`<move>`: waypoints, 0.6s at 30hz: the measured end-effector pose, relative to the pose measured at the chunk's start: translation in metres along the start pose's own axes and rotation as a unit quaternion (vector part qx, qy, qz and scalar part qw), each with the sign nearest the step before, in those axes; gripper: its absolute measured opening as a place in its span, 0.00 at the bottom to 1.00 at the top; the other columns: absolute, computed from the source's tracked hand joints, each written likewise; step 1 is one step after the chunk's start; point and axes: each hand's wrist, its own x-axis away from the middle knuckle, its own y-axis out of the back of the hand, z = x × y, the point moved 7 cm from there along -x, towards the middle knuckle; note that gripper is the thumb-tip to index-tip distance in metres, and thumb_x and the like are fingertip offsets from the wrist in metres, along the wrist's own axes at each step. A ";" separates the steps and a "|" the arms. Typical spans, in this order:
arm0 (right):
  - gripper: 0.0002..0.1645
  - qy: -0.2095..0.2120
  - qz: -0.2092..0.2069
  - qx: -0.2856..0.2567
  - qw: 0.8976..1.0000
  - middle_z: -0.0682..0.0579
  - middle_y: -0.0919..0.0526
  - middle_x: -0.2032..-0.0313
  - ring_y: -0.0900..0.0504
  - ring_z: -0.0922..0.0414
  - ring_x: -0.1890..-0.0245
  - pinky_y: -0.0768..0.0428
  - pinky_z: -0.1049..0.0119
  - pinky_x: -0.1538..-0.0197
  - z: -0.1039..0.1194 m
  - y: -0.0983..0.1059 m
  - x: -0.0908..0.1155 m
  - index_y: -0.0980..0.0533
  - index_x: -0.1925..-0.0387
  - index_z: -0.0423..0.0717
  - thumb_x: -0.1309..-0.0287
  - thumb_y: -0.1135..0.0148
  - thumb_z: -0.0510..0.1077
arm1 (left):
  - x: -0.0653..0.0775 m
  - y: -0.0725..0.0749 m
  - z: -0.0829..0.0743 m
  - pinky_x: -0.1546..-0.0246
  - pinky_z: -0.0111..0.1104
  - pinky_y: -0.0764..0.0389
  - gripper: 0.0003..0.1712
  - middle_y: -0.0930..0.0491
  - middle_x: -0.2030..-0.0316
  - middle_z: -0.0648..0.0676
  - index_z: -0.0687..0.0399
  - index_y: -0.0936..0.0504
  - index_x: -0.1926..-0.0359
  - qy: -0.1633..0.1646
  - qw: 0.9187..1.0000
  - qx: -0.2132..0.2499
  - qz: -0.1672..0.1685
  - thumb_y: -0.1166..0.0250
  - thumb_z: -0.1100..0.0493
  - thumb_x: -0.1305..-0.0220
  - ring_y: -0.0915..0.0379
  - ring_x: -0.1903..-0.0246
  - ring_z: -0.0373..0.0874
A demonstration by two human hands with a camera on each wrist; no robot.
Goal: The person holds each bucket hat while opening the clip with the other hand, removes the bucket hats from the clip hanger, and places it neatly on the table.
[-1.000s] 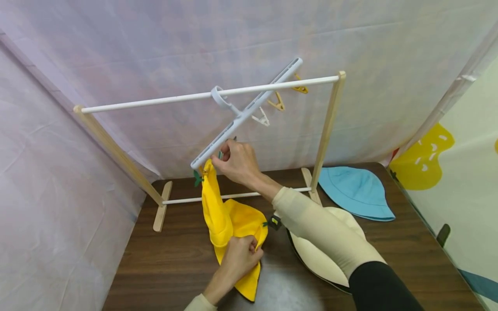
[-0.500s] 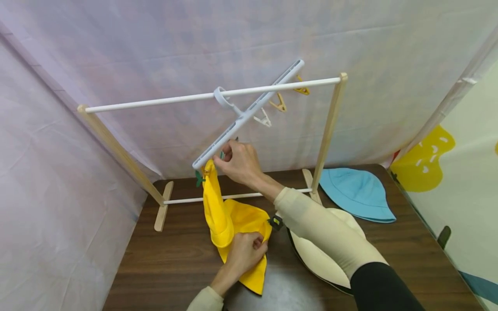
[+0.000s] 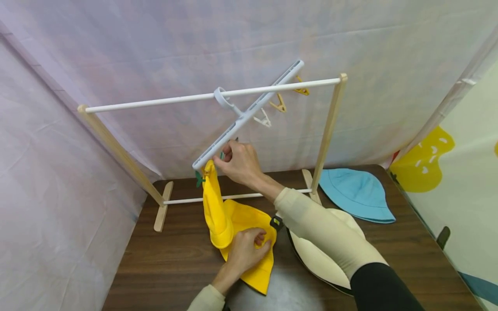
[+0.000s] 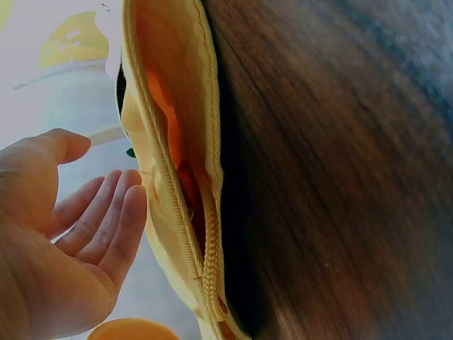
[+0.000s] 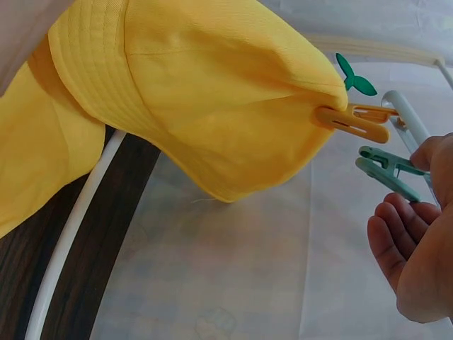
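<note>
A yellow bucket hat (image 3: 215,207) hangs by its crown from an orange clip (image 5: 357,120) at the near end of a pale blue hanger (image 3: 249,112). A green sprout (image 5: 356,78) stands out beside that clip. My right hand (image 3: 242,162) pinches a green clip (image 5: 386,170) on the hanger, just beside the orange one. Lower down, a second yellow hat (image 3: 260,276) spreads below the hanging one. My left hand (image 3: 245,252) is over it with thumb and fingers apart; in the left wrist view the extended fingertips are right at its side, by the stitched rim (image 4: 170,191).
The hanger hooks over the white bar of a wooden rack (image 3: 328,129). Its far half carries a white clip (image 3: 263,118) and two yellowish clips. A blue hat (image 3: 355,194) and a cream hat (image 3: 323,255) lie on the dark wooden table (image 3: 155,268), right of the rack.
My left hand has shifted rightward and slightly up, its fingers spreading from a pinch on the lower yellow hat. That hat has shifted right too. My right hand stays on the green clip.
</note>
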 end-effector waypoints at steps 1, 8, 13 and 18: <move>0.16 0.000 -0.001 0.001 1.000 0.55 0.16 0.76 0.21 0.63 0.78 0.23 0.73 0.73 0.000 0.000 0.000 0.22 0.69 0.46 0.40 0.28 0.53 | 0.000 0.000 0.000 0.67 0.22 0.18 0.14 0.10 0.68 0.49 0.53 0.10 0.58 0.000 1.000 -0.002 0.000 0.25 0.51 0.41 0.14 0.71 0.38; 0.16 0.002 -0.001 0.002 1.000 0.55 0.16 0.76 0.21 0.63 0.78 0.23 0.74 0.73 0.001 0.001 0.000 0.22 0.70 0.46 0.40 0.28 0.53 | 0.001 0.000 -0.002 0.54 0.35 0.13 0.22 0.11 0.56 0.52 0.54 0.13 0.48 -0.007 1.000 -0.002 0.010 0.26 0.49 0.40 0.13 0.57 0.44; 0.17 0.004 0.001 0.001 1.000 0.54 0.15 0.76 0.21 0.63 0.78 0.23 0.74 0.74 0.000 0.000 0.000 0.21 0.69 0.45 0.40 0.29 0.53 | 0.001 0.000 -0.004 0.44 0.39 0.15 0.28 0.13 0.47 0.51 0.53 0.16 0.42 -0.018 1.000 -0.012 0.012 0.26 0.46 0.41 0.15 0.47 0.46; 0.17 0.004 0.003 0.001 1.000 0.54 0.16 0.76 0.21 0.63 0.78 0.23 0.73 0.74 0.000 0.000 0.000 0.22 0.69 0.45 0.40 0.28 0.53 | 0.002 0.002 -0.006 0.37 0.42 0.19 0.34 0.18 0.38 0.50 0.49 0.20 0.36 -0.018 0.999 -0.011 0.025 0.27 0.43 0.40 0.20 0.39 0.47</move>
